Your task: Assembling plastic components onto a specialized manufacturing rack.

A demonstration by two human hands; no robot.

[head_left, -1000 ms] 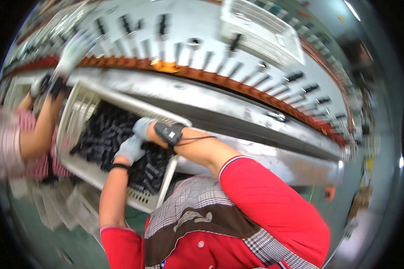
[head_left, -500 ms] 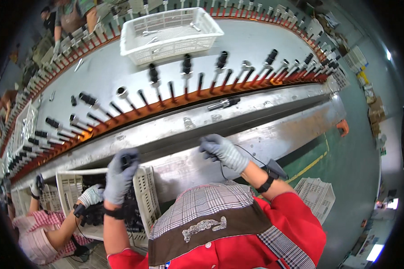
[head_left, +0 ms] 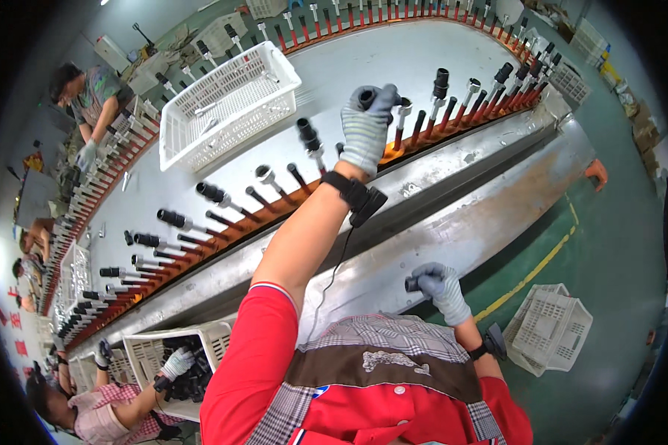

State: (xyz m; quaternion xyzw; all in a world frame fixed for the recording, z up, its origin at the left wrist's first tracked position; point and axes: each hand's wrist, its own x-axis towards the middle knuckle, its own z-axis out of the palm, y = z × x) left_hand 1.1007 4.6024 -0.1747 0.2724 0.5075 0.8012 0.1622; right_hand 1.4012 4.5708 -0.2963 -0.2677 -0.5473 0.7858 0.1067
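Observation:
My left hand (head_left: 367, 130) reaches out over the row of upright rods and is closed around a black hollow cylinder (head_left: 366, 97), its round opening facing up. Whether that cylinder sits on a rod is hidden by the glove. Just right of it stands a rod topped by a silver socket-like piece (head_left: 403, 111). Near my body, over the edge of the metal bench, my right hand (head_left: 444, 291) grips a short black cylinder (head_left: 412, 284) between thumb and fingers. Both hands wear grey-and-white gloves. Several rods nearby carry silver pieces with black cylinders (head_left: 308, 135) on top.
A white plastic basket (head_left: 230, 111) with a few silver tools stands on the grey table. At lower left a crate (head_left: 145, 360) holds black pieces (head_left: 197, 378), with a co-worker's gloved hand (head_left: 177, 363) over it. Stacked crates (head_left: 549, 330) stand on the green floor.
My left hand has gone from the crate of black pieces up and right to the rods. My right hand has moved right and down, and a black cylinder now shows in it. The view has turned.

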